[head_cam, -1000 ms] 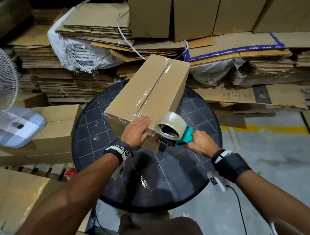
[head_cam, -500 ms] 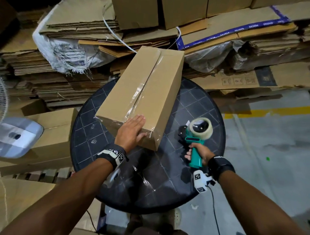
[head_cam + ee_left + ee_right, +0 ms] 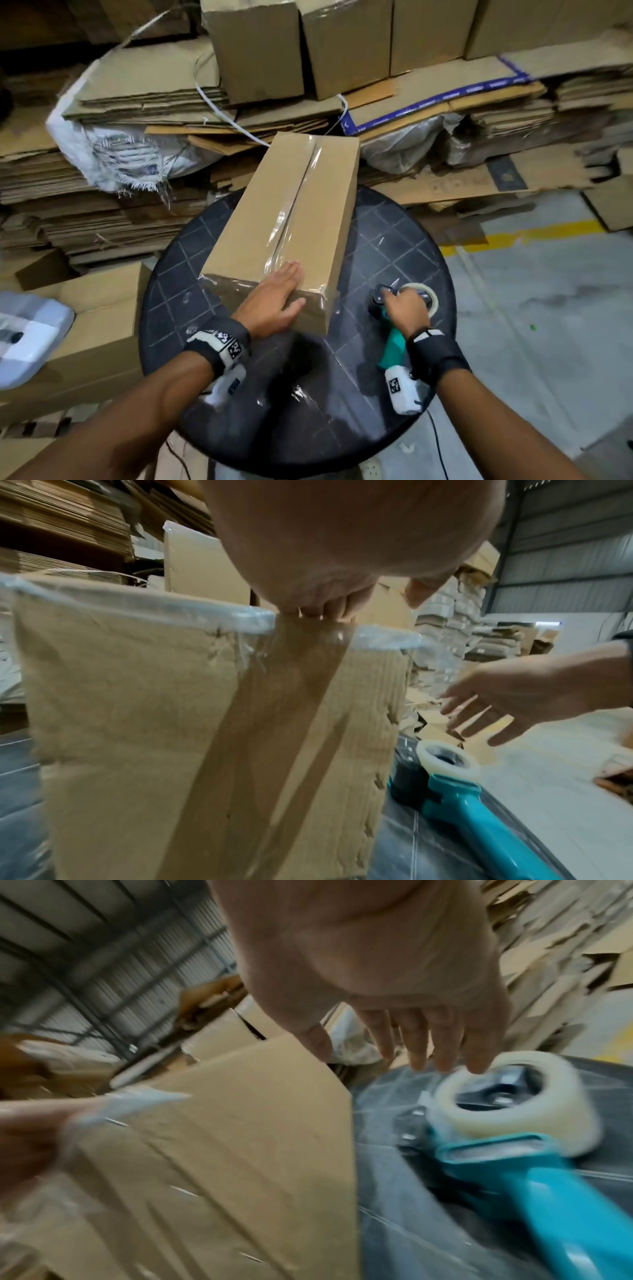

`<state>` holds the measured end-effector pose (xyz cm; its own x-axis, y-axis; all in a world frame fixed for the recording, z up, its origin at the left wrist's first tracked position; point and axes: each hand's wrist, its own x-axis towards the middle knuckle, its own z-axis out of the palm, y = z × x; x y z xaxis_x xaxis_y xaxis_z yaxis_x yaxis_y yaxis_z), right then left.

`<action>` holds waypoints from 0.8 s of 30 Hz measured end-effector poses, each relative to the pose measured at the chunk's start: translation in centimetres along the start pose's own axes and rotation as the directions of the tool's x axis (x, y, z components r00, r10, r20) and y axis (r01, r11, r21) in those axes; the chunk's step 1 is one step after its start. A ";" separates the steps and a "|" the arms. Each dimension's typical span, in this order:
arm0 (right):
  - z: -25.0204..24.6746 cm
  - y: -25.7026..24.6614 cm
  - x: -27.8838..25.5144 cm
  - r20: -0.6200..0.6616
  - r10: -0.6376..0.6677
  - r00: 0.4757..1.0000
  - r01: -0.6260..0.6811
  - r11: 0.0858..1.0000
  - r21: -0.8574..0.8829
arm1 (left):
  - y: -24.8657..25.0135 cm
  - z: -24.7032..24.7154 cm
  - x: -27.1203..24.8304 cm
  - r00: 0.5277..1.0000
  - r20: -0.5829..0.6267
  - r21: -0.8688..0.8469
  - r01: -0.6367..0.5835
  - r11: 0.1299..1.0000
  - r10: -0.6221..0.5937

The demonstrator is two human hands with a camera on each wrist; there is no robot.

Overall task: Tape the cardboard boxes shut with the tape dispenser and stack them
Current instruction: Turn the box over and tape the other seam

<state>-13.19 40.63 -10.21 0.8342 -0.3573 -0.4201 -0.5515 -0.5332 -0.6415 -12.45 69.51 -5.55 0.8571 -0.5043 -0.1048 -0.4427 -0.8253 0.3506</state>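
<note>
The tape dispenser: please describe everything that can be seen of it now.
The tape dispenser has a teal plastic handle, a dark metal front part and a roll of clear tape. It lies on its side on the round black table, right of the cardboard box, apart from it. The right hand hovers open above it, not gripping.

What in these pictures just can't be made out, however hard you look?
- Inside the cardboard box: sealed with tape in every view.
- Its bottom seam: hidden against the round table, head view.
- Left hand fingertips: the wrist view shows only the palm.
- Whether the right hand touches the tape dispenser: blurred in the right wrist view.
- Print on the flattened cartons: too small.
</note>
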 end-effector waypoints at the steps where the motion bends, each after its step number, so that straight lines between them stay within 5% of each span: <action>1: 0.1 -1.8 -0.9 -0.038 -0.041 0.998 0.042 0.998 0.046 | -0.4 -1.0 0.1 1.000 -0.010 -0.043 -0.001 0.999 0.001; 6: 2.0 -9.0 -5.1 -0.144 -0.212 0.967 0.237 0.953 0.187 | -4.9 -4.7 1.3 0.988 -0.156 -0.007 0.003 1.000 -0.004; 13: 7.6 -13.1 -6.1 -0.071 -0.215 0.974 0.226 0.923 0.312 | -11.6 -5.7 2.5 0.991 -0.115 0.163 -0.056 0.985 0.075; 24: 11.2 -12.6 -3.8 -0.162 0.090 0.983 0.027 0.795 0.606 | -14.2 -4.3 3.1 0.977 -0.057 0.224 -0.187 0.957 0.204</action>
<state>-9.38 57.31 -7.77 0.7695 -0.5229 -0.3667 -0.4129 0.0308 -0.9103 -2.39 80.81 -6.83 0.7625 -0.6466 0.0223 -0.6423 -0.7523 0.1469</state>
